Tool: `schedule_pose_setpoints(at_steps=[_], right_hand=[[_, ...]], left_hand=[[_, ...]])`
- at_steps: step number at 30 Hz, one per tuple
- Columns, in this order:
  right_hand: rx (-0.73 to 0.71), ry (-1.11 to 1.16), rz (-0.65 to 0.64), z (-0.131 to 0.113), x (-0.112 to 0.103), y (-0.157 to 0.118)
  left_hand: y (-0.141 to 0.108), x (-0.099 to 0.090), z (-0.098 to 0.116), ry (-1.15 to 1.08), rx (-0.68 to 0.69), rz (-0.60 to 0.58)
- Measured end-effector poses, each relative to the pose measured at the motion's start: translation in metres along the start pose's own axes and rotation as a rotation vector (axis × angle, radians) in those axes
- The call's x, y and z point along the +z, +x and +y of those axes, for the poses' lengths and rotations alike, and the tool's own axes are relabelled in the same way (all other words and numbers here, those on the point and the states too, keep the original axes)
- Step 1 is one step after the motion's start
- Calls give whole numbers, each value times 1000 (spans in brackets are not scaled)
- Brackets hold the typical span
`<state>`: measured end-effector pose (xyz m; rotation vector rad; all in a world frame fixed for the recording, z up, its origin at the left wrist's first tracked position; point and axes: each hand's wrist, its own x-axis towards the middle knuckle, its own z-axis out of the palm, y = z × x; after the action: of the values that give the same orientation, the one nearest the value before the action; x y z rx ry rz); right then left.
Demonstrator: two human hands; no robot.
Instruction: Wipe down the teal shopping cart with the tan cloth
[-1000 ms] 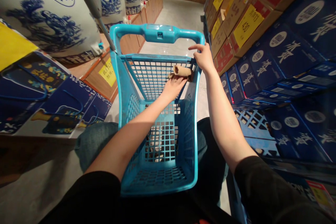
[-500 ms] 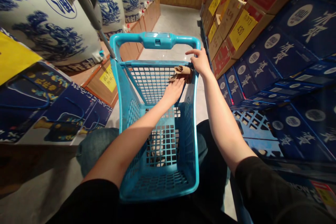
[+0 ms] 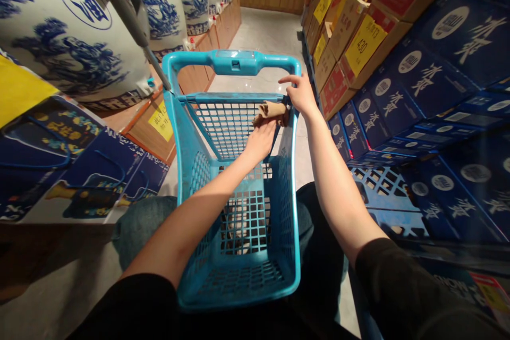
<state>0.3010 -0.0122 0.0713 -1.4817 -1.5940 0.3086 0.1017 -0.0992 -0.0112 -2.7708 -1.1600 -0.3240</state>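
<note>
A blue plastic basket (image 3: 238,297) with grid walls and a handle bar stands between my knees. Inside it, near the far right corner, my left hand (image 3: 262,137) presses a crumpled brown cloth (image 3: 272,110) against the wall, its fingers partly hidden by the cloth. My right hand (image 3: 302,94) rests on the basket's right rim near the handle corner, thumb and index finger apart, the other fingers hidden behind the rim. A grey pole (image 3: 131,16) meets the basket's upper left corner.
On the left are large blue-and-white jars (image 3: 75,37) on wooden stands, with dark blue gift bags (image 3: 91,170) in front. Stacked blue boxes (image 3: 418,85) and brown cartons (image 3: 350,26) line the right. A pale floor aisle (image 3: 263,26) runs ahead between them.
The cloth has shifted and folded differently under my left hand, which moved slightly. My right hand stays on the rim. The whole view has shifted a little.
</note>
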Motion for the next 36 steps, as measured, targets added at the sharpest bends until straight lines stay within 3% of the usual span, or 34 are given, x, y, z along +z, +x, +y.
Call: schedule_pose_setpoints(at_steps=[3, 5, 8, 13, 19, 21, 25, 27, 33, 36], right_hand=[[-25, 39, 0, -4, -1, -3], [-26, 37, -3, -5, -3, -5], [-26, 10, -9, -4, -3, -5], [-21, -24, -18, 0, -1, -2], [-19, 18, -4, -3, -2, -3], [-14, 0, -10, -2, -3, -2], [-54, -14, -29, 4, -2, 0], [-47, -22, -26, 6, -1, 1], [-1, -34, -15, 4, -1, 1], [-43, -8, -24, 1, -3, -2]], left_hand=[[-14, 15, 16, 44, 88, -166], [-20, 20, 22, 47, 117, -194], [-15, 13, 18, 35, 115, -171], [4, -9, 4, -9, -17, 32], [-3, -6, 13, -4, 38, -139], [-3, -7, 12, -24, 19, -99], [2, -17, 2, -55, -16, 95], [2, -18, -2, -50, -20, 124], [-5, -9, -1, 4, 82, -122], [-4, -13, -7, -3, 105, -127]])
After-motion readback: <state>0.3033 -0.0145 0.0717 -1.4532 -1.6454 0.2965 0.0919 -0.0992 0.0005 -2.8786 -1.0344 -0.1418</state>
